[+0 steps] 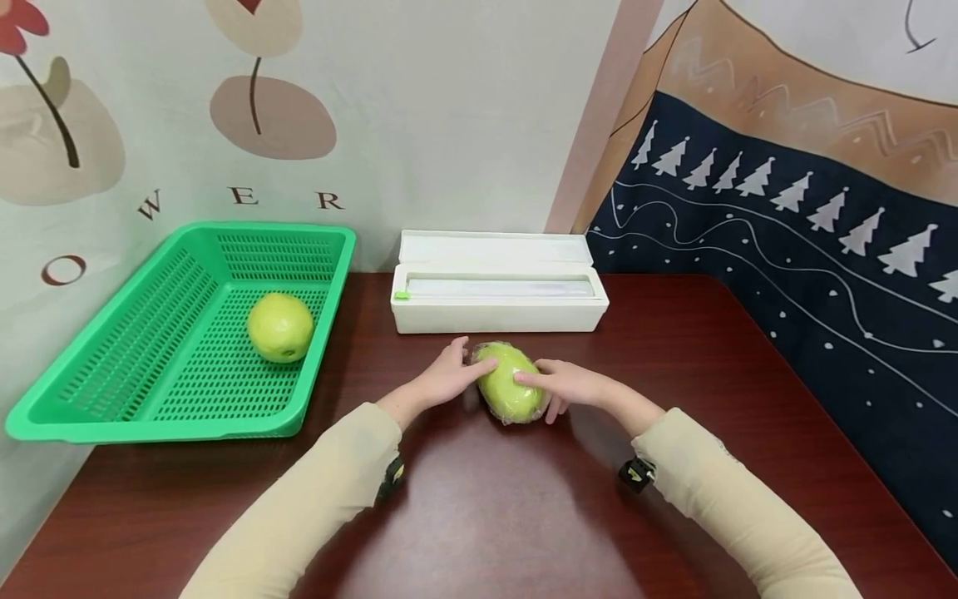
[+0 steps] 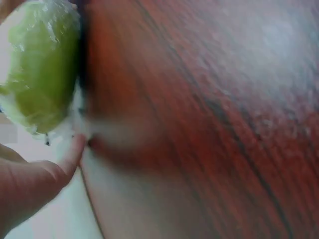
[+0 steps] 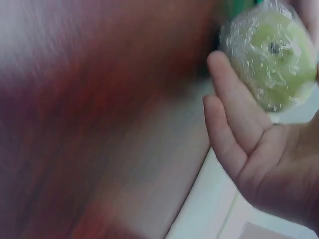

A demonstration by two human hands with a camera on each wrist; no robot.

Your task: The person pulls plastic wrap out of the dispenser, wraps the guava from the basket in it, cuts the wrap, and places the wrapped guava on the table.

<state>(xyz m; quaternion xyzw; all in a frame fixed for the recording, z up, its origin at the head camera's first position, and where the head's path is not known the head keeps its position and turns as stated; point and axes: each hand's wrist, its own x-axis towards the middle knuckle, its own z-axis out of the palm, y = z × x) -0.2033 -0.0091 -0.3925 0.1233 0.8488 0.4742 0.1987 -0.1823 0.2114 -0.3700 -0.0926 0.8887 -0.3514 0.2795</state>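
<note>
A yellow-green fruit (image 1: 511,384) in crinkled, shiny clear plastic film is held between my two hands above the table. My left hand (image 1: 446,376) grips its left side, thumb lying over the top. From the right, my right hand (image 1: 580,385) grips it with the thumb on the upper face and the other fingers lower down. In the left wrist view a finger (image 2: 67,157) reaches to the fruit's end, where loose film shows. In the right wrist view the wrapped fruit (image 3: 274,59) shows a small dark spot on its end, with fingers alongside.
A white box (image 1: 500,316) with its lid raised stands at the back; a roll shows inside and a small green piece sits at its left edge. On the left is a green basket (image 1: 198,428) holding another yellow-green fruit (image 1: 280,328). Printed cloths hang behind and right.
</note>
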